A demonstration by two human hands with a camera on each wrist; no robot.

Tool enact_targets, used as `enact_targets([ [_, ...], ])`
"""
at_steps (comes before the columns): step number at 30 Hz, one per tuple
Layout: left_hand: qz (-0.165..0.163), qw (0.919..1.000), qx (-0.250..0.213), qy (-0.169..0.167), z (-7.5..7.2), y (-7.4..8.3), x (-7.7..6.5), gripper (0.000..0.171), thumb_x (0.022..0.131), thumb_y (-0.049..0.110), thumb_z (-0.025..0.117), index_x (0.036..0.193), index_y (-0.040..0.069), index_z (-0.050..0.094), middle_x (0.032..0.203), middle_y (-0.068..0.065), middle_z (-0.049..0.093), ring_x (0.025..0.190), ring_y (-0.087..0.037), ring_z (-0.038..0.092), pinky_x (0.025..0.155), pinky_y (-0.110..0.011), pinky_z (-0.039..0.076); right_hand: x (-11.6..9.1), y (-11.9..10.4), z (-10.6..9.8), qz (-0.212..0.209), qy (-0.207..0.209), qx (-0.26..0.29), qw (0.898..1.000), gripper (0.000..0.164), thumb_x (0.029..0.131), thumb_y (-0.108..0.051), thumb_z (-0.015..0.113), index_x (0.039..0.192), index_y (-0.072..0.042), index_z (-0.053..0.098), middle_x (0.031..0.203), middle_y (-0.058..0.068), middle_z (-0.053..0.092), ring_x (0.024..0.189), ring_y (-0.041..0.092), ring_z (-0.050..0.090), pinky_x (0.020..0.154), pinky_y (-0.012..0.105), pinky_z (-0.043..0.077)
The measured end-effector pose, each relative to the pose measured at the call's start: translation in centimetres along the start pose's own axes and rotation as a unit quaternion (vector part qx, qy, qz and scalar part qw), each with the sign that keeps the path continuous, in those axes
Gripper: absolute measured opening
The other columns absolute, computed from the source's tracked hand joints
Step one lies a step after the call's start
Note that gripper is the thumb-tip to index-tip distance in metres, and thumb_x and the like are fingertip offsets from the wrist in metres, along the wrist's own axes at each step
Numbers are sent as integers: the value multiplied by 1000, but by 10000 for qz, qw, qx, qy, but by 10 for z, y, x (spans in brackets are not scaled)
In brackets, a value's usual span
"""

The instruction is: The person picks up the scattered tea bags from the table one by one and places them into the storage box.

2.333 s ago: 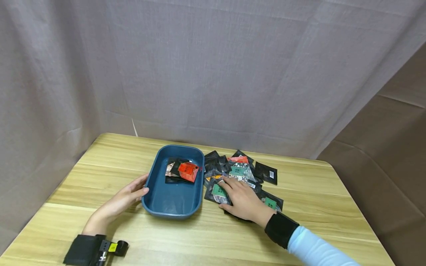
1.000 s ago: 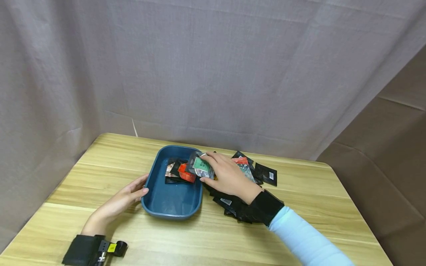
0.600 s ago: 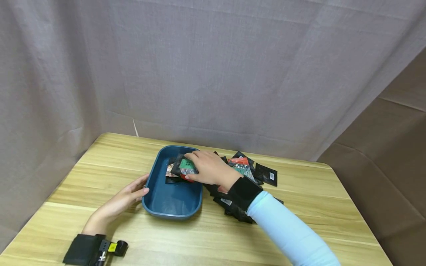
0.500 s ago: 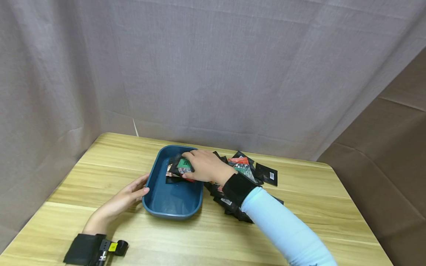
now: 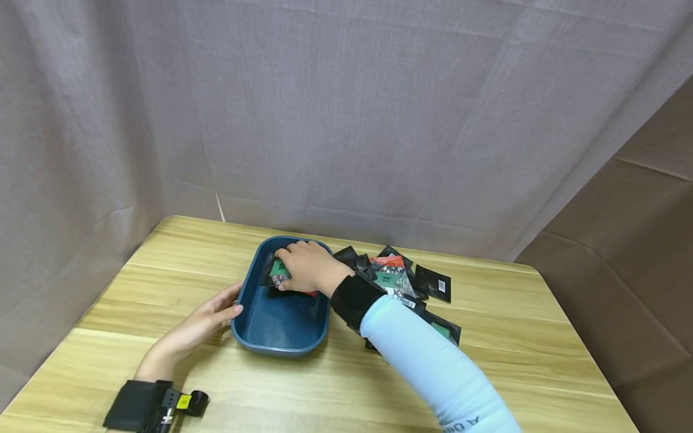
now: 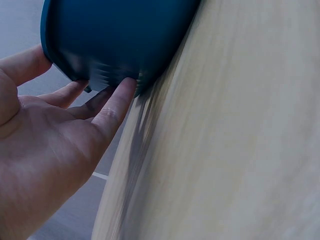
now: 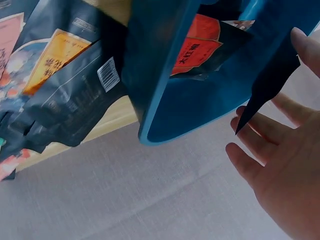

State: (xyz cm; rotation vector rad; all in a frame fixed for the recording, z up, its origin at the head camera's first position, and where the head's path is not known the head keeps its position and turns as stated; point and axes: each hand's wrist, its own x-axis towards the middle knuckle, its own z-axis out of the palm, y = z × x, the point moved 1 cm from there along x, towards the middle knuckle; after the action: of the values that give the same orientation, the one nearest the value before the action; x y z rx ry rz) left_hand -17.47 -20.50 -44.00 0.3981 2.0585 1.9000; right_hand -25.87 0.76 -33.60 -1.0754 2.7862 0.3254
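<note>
In the head view a blue plastic bin (image 5: 278, 328) stands on the wooden table. My left hand (image 5: 203, 322) holds its left side, the thumb at the rim and the fingers against the outer wall, seen closer in the left wrist view. Over the inside of the bin, my right hand (image 5: 308, 267) pinches a small black packet (image 5: 280, 269) with a green label between thumb and fingers. The right wrist view shows this packet (image 7: 272, 75) edge-on, above the rim. A red-labelled packet (image 7: 197, 47) lies in the bin beneath; others there are mostly hidden.
To the right of the bin lies a loose pile of flat packets (image 5: 397, 279), black with green, red and orange labels, partly covered by my right forearm. One black packet (image 5: 433, 283) lies at the pile's right edge. A grey cloth (image 5: 346, 120) hangs behind the table.
My right hand took the green-labelled packet from the pile and carried it left over the bin's rim, now further left above the packets inside. The left hand and bin stay put.
</note>
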Motion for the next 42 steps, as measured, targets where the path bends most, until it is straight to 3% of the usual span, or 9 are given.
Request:
enact_targets([
  [7, -47, 10000, -18, -26, 1, -2, 0, 67, 105, 18, 45, 155, -8, 8, 158, -34, 8, 143, -47, 15, 111, -55, 28, 4, 1, 8, 12, -7, 69, 10000, 74, 94, -60, 56, 153, -19, 38, 153, 4, 40, 143, 22, 32, 117, 41, 27],
  [19, -75, 9999, -45, 62, 3, -3, 3, 66, 105, 15, 45, 155, -8, 9, 159, -33, 8, 144, -47, 12, 112, -56, 24, -7, 14, 17, 168, -117, 340, 9992, 72, 95, -57, 56, 154, -20, 36, 156, 5, 37, 144, 23, 31, 117, 41, 25],
  [25, -83, 9999, -68, 89, 3, -1, 2, 65, 105, 14, 44, 155, -9, 9, 159, -34, 7, 145, -47, 11, 112, -57, 23, -17, 25, 22, 54, 156, 751, 9970, 71, 95, -54, 58, 153, -18, 39, 156, 8, 38, 144, 25, 31, 118, 42, 25],
  [33, -105, 9999, -43, 98, 4, 1, 1, 65, 105, 13, 44, 154, -9, 9, 158, -34, 7, 145, -48, 10, 112, -57, 22, -39, 42, 29, 47, 669, 1582, 9851, 69, 96, -48, 62, 153, -16, 39, 157, 11, 36, 144, 28, 31, 117, 45, 25],
  [42, -111, 9999, -32, 119, 3, 0, 1, 67, 105, 15, 46, 154, -9, 9, 158, -34, 7, 144, -48, 10, 112, -57, 23, -56, 84, 47, 702, 866, 1929, 9749, 67, 98, -45, 59, 153, -13, 37, 154, 12, 39, 141, 30, 37, 114, 47, 31],
])
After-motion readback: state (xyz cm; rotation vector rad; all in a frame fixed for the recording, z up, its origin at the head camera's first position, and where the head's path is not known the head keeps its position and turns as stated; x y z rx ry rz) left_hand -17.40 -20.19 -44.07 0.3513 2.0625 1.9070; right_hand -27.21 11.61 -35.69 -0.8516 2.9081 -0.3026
